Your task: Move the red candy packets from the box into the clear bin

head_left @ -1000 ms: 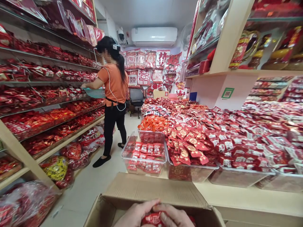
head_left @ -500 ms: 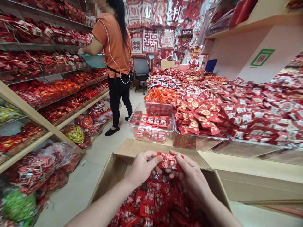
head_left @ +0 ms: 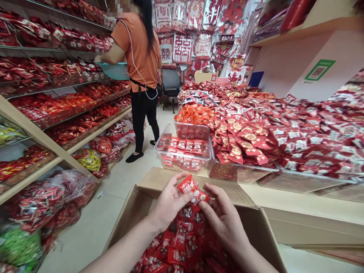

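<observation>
Between my hands, over an open cardboard box (head_left: 270, 235), is a small red candy packet (head_left: 189, 187) with white print, tilted down to the right. My left hand (head_left: 168, 203) pinches it, thumb on the front and fingers behind. My right hand (head_left: 224, 216) holds its lower right end, thumb at the bottom edge and fingers curled beside it; part of this grip is hidden. Below, many similar red packets (head_left: 182, 240) lie loose in the box. Just beyond the box, a clear plastic bin (head_left: 182, 163) holds rows of similar red packets.
A long counter carries bins heaped with red packets (head_left: 244, 140). At left, shelves (head_left: 65, 157) are filled with packets, and bagged goods (head_left: 48, 201) lie on the floor. A person in an orange top (head_left: 142, 53) stands there holding a blue basket (head_left: 115, 70). A chair (head_left: 170, 85) stands behind.
The packet has turned from level to tilted, its left end raised. My right hand's fingers have loosened and its thumb has shifted down to the packet's lower edge.
</observation>
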The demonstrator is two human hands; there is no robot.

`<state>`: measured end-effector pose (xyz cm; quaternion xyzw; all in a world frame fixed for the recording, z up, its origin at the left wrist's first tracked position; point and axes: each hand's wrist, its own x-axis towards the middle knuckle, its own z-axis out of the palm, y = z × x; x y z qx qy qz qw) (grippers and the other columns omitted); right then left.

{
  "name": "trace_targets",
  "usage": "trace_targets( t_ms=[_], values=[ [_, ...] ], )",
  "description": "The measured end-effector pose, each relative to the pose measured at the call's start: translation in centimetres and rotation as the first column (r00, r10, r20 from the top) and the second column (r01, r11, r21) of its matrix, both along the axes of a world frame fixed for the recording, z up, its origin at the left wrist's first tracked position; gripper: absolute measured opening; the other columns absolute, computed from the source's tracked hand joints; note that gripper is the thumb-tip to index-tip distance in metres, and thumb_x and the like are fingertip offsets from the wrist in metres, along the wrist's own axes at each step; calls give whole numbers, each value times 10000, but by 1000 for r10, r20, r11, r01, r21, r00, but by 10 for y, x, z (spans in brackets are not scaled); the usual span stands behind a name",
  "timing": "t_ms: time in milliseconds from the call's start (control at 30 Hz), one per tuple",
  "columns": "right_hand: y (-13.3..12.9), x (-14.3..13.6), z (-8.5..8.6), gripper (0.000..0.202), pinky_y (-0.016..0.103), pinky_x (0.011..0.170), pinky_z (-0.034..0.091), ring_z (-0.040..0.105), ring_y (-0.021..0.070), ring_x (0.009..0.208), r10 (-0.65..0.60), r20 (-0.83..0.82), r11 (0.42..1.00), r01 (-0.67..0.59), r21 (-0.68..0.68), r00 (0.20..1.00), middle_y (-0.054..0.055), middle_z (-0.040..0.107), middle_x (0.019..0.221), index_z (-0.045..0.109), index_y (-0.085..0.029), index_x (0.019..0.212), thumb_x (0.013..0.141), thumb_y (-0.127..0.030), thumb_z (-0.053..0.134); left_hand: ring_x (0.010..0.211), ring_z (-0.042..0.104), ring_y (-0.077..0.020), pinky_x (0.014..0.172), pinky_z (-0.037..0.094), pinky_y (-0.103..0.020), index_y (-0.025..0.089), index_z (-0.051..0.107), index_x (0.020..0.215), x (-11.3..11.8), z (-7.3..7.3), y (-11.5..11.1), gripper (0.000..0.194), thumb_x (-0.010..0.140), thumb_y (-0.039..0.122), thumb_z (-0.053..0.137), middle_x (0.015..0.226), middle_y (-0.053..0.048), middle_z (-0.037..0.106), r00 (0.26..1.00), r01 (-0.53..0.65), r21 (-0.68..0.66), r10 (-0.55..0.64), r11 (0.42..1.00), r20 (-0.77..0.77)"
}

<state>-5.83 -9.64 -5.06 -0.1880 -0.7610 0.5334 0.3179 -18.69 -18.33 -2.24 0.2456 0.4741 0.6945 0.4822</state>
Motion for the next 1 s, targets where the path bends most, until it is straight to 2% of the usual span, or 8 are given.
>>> trace_targets(
  t_ms=[233, 400, 500, 567, 600, 700, 800, 1000],
  values=[
    [4, -9, 1, 209, 282, 703, 472, 573, 157, 774, 119, 4, 923, -109, -370, 993, 52, 595, 843, 530, -183, 907, 761, -332, 547, 882, 565, -170, 795, 421, -283, 192, 396, 1151, 0, -7, -4, 461, 734, 171, 592, 973, -70, 609, 979, 72, -24, -76, 997, -187],
    [2, -7, -1, 180, 239, 610, 452, 546, 127, 667, 89, 51, 932, -65, -356, 995, 15, 567, 727, 489, -178, 784, 760, -348, 543, 850, 577, -171, 772, 432, -288, 190, 397, 1150, -2, -10, -4, 464, 731, 208, 597, 923, -67, 624, 978, 77, -69, -89, 995, -187],
    [4, -4, -1, 167, 223, 553, 448, 537, 122, 620, 95, 146, 983, -69, -171, 985, 17, 557, 695, 501, -176, 787, 797, -342, 483, 854, 581, -176, 766, 439, -300, 200, 344, 1172, -4, -11, -3, 525, 720, 215, 610, 962, -71, 608, 991, 21, -70, -30, 997, -133],
    [5, -3, 0, 174, 246, 617, 470, 557, 156, 746, 84, 176, 986, -107, 128, 981, 65, 575, 854, 527, -178, 895, 774, -302, 515, 861, 584, -179, 762, 446, -308, 207, 331, 1163, -7, -13, -2, 539, 709, 216, 622, 995, -72, 594, 996, -18, -68, 12, 998, -90],
    [5, -2, 1, 235, 267, 672, 476, 549, 179, 834, 71, 170, 944, -121, 307, 983, 89, 559, 959, 526, -182, 961, 746, -274, 550, 866, 584, -181, 761, 450, -310, 208, 334, 1150, -8, -15, -1, 534, 704, 217, 627, 1006, -72, 589, 997, -29, -68, 25, 997, -70],
    [5, -3, 3, 347, 319, 760, 469, 510, 213, 934, 58, 114, 702, -121, 702, 992, 120, 525, 1075, 506, -176, 1051, 711, -180, 576, 894, 580, -181, 786, 448, -308, 208, 357, 1106, -9, -17, 1, 510, 686, 210, 646, 1044, -69, 572, 1000, -15, -58, 13, 998, -24],
    [4, -3, 7, 225, 297, 681, 482, 533, 183, 811, 48, 68, 551, -83, 831, 997, 109, 585, 955, 512, -150, 1008, 791, -127, 456, 807, 597, -152, 713, 469, -270, 201, 368, 1093, -8, -12, -1, 464, 708, 252, 623, 957, -47, 593, 999, -4, -80, 1, 997, -41],
    [36, -24, 65, 198, 305, 754, 437, 507, 176, 885, -35, 57, 508, -31, 861, 998, 102, 565, 960, 493, -157, 991, 807, -123, 429, 630, 580, -109, 517, 443, -199, 185, 432, 1047, -27, -2, -8, 317, 786, 356, 485, 831, -26, 594, 963, -183, -158, 144, 970, -229]
  ],
)
